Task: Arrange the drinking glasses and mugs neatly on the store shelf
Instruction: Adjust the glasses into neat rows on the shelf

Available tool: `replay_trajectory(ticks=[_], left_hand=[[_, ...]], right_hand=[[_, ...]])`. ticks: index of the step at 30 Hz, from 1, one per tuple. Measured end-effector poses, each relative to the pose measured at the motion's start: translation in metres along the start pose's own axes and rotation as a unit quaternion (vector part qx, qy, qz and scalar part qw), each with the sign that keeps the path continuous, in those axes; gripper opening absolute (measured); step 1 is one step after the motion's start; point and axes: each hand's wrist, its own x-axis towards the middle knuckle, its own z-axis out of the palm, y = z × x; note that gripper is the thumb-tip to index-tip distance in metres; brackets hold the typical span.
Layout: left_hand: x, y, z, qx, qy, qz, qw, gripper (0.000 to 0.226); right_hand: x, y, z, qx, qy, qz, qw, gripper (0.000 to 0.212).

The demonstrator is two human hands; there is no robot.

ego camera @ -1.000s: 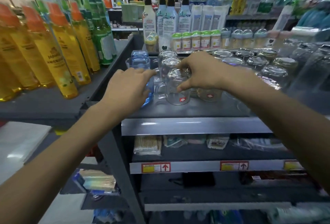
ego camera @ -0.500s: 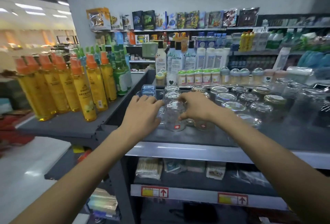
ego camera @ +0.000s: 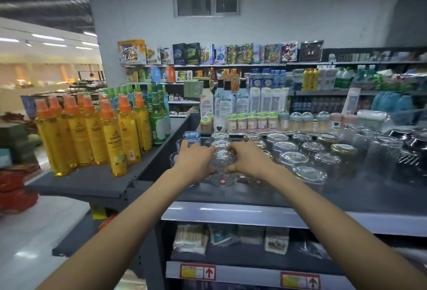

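Observation:
A clear glass mug [ego camera: 222, 167] with a small red diamond label stands upside down at the front of the dark shelf top [ego camera: 272, 194]. My left hand [ego camera: 193, 163] holds its left side and my right hand [ego camera: 250, 161] holds its right side, fingers curled round it. Behind it stand two more upturned clear glasses [ego camera: 220, 143] in a column. Bluish glasses [ego camera: 191, 136] sit under and beyond my left fingers. Rows of upturned glasses and jars [ego camera: 298, 157] fill the shelf to the right.
Yellow and green spray bottles [ego camera: 111, 132] crowd the adjoining shelf on the left. Small lidded jars [ego camera: 256, 122] and tall white bottles [ego camera: 231, 100] line the back. Dark ribbed ware [ego camera: 413, 151] sits far right. Packets lie on the lower shelf [ego camera: 231, 239].
The camera has tilted up, showing more of the store and wall. Both hands have closed in round the front mug, my left coming off the bluish glasses toward it.

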Motion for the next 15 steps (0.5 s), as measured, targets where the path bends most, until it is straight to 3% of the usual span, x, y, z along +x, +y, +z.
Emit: replay_trajectory(ticks=[10,15], left_hand=[[0.0033,-0.0012,0.0038,-0.037,-0.010,-0.002,0.999,0.056],[-0.0005,0.0014,0.0063,-0.060,0.001,0.008,0.998,0.065]], right_hand=[[-0.0009,0.0002,-0.0004,0.005,-0.008,0.002,1.000,0.079],[-0.0062,0.0015,0.0044,0.024,0.005,-0.010,1.000,0.074]])
